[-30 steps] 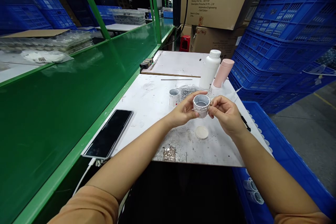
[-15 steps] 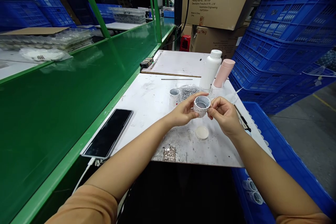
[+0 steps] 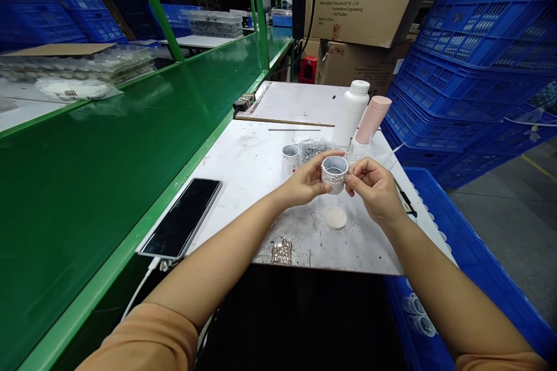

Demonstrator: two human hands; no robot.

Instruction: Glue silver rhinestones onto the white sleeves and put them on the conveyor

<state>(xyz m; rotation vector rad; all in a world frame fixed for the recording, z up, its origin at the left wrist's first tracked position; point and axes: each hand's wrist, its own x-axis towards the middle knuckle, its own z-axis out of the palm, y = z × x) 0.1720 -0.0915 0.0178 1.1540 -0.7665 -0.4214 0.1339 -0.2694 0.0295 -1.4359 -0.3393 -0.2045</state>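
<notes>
My left hand is closed around a short white-and-grey plastic ring-shaped part, its round opening facing up and a row of small bumps along its side. On the right side of that part, the thumb and fingertips of my right hand are pinched together; whatever is between them is too small to make out. Below the hands a small round dish lies on the white table. Behind my left hand stand a second similar cylindrical part and a clear plastic bag of small metal pieces.
A white bottle and a pink bottle stand at the back right. A phone lies along the left edge beside a green conveyor belt. A blue crate with white parts sits at right, below stacked blue crates.
Both hands stay at nearly the same place. The ring-shaped part has tipped slightly, showing more of its side. The view has shifted a little.
</notes>
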